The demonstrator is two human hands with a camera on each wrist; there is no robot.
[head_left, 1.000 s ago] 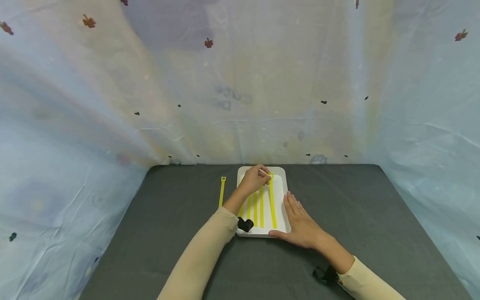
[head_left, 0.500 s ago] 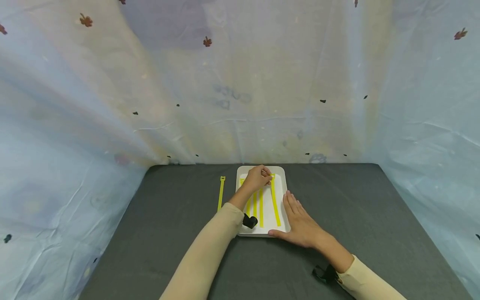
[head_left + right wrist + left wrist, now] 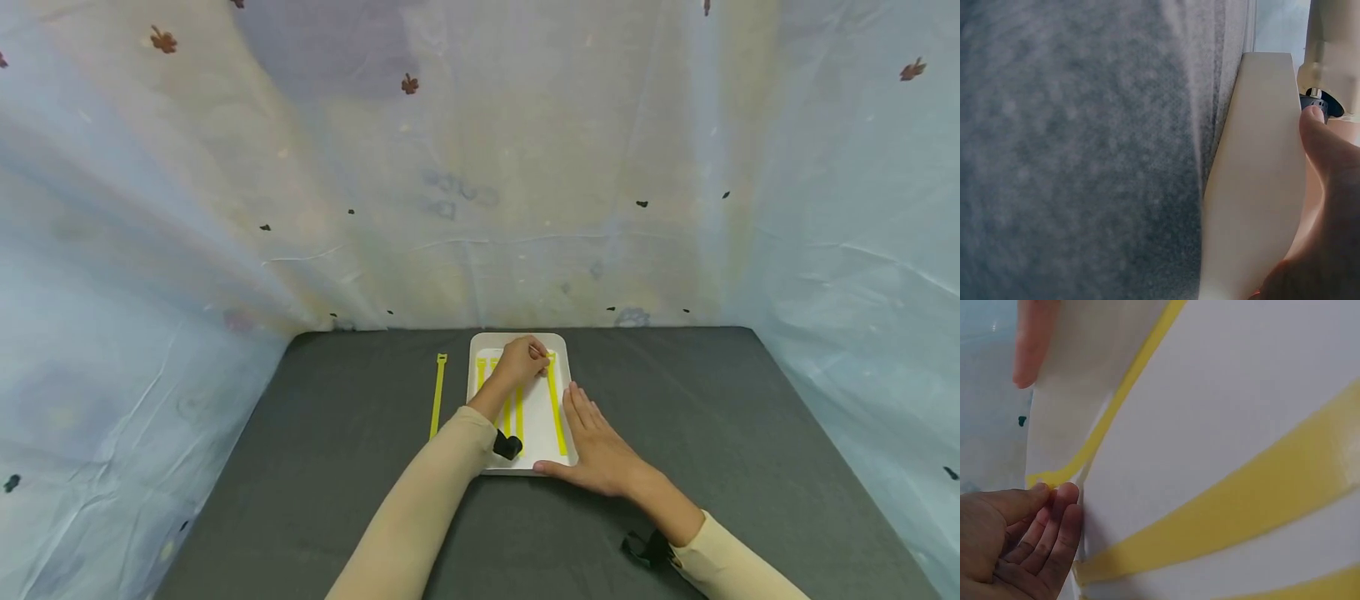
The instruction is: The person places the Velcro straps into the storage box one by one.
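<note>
In the head view my left hand (image 3: 522,360) reaches over a white tray (image 3: 553,340) and pinches the far end of a yellow cable tie (image 3: 559,417). The left wrist view shows thumb and fingertips on that slotted end, while the rest of the tie (image 3: 1124,387) runs along the tray's side. Several more yellow ties (image 3: 519,414) lie lengthwise in the tray, partly hidden by my left arm. My right hand (image 3: 603,454) rests against the tray's right side, fingers straight, its thumb at the near edge. The tray's outer wall (image 3: 1260,156) fills the middle of the right wrist view.
Left of the tray, one more yellow tie (image 3: 438,396) lies on the dark grey tabletop (image 3: 360,433), partly behind the left sleeve. A patterned curtain (image 3: 495,167) hangs behind the table and along both sides.
My left hand has shifted a little to the right, carrying the pinched cable tie closer to the tray's right side. The right hand has stayed at the tray.
</note>
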